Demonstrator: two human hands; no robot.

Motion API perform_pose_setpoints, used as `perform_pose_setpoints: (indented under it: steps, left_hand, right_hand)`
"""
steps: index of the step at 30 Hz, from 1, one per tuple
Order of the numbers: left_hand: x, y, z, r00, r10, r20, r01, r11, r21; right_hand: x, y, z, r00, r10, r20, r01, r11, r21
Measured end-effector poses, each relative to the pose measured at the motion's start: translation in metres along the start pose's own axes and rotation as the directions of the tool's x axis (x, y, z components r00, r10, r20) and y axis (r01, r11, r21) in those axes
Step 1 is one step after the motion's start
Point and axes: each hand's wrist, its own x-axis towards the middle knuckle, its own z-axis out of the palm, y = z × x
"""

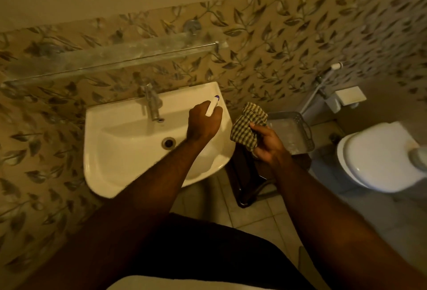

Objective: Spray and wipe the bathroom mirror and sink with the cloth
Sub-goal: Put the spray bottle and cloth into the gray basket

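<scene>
Spray bottle sat wrapped in the left hand over the sink at its two o'clock rim, checked cloth bunched in the right hand beside it, so mist might overshoot onto the tiles.

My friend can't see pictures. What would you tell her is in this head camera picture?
A person's left hand holds a spray bottle over a white sink, while the right hand holds a checked cloth beside it. A tap sits behind the basin and a toilet stands to the right.
</scene>
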Motion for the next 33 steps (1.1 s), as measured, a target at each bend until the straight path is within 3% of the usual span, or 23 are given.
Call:
perform_pose_setpoints:
  steps: [9, 14, 18, 21, 28, 33]
  left_hand:
    - [0.021, 0.046, 0.081, 0.979, 0.181, 0.095, -0.186, 0.982, 0.038]
    - [0.041, 0.050, 0.135, 0.965, 0.250, 0.082, -0.261, 0.950, 0.171]
    - [0.048, 0.041, 0.173, 0.957, 0.268, 0.107, -0.265, 0.963, -0.037]
    - [0.058, 0.029, 0.206, 0.974, 0.187, 0.125, -0.172, 0.978, -0.117]
    - [0.070, 0.005, 0.285, 0.993, -0.001, 0.115, 0.012, 0.996, -0.094]
    - [0.077, -0.028, 0.339, 0.996, -0.052, 0.074, 0.058, 0.995, -0.081]
  right_hand:
    - [-0.003, -0.047, -0.058, 0.979, -0.109, -0.171, 0.127, 0.988, 0.093]
    - [-0.001, -0.066, -0.088, 0.936, -0.152, -0.318, 0.188, 0.978, 0.088]
    - [0.000, -0.086, -0.116, 0.903, -0.178, -0.390, 0.210, 0.977, 0.041]
    - [0.006, -0.103, -0.140, 0.897, -0.188, -0.401, 0.209, 0.978, 0.010]
    - [0.049, -0.137, -0.200, 0.895, -0.067, -0.441, -0.010, 0.985, -0.171]
    - [0.104, -0.149, -0.241, 0.883, -0.043, -0.468, -0.186, 0.882, -0.433]
